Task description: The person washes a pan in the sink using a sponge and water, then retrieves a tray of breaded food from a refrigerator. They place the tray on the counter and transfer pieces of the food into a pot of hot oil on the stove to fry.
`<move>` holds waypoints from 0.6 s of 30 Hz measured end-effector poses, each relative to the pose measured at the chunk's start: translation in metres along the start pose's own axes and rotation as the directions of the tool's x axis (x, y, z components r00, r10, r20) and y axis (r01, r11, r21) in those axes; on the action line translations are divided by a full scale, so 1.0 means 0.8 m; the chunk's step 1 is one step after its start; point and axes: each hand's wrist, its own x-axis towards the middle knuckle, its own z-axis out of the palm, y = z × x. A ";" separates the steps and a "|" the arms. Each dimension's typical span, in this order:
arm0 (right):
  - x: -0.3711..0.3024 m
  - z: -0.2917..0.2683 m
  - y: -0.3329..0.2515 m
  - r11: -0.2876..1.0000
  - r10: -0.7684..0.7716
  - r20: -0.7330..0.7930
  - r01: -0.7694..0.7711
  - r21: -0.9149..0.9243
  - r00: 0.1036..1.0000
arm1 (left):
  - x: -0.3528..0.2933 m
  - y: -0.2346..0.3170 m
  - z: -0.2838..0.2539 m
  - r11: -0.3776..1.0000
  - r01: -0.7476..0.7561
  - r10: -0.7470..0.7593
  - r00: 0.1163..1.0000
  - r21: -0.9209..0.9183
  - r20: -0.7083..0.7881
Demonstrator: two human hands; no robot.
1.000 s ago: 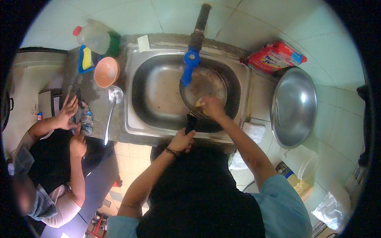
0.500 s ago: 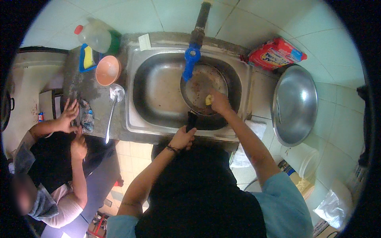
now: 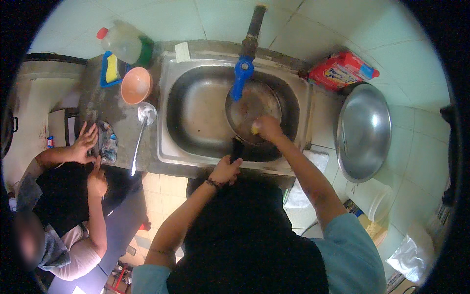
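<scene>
A round frying pan with a stained, brownish inside rests in the right half of the steel sink. My left hand is closed around its black handle at the sink's front edge. Over the near part of the pan, my right hand grips a small yellow sponge pressed to the pan's inside. Most of the sponge is hidden by my fingers. Above the pan's far left edge hangs a blue faucet; no running water can be made out.
Left of the sink are a peach bowl, a spoon, a yellow sponge in a blue tray and a bottle. A co-worker's hands rest by the counter. A steel basin and red detergent bag stand right.
My right hand has shifted slightly left and turned over the pan with the sponge. My left hand keeps its hold on the handle. The whole view has shifted a little.
</scene>
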 end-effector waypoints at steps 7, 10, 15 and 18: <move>-0.001 0.011 -0.007 0.981 0.185 -0.022 -0.184 0.058 0.982 | -0.004 0.002 0.002 0.999 -0.029 0.028 1.000 0.019 0.010; -0.003 0.008 -0.014 0.993 0.115 -0.030 -0.116 -0.028 0.993 | -0.004 0.001 0.004 1.000 -0.014 0.015 1.000 0.009 -0.022; 0.000 0.004 -0.015 0.989 0.122 -0.065 -0.116 0.091 0.990 | -0.006 0.006 0.001 0.995 -0.011 0.016 0.998 0.097 -0.053; 0.003 0.008 -0.007 0.988 0.130 -0.045 -0.133 -0.076 0.990 | -0.007 0.008 0.001 0.991 -0.047 0.048 0.999 0.128 -0.008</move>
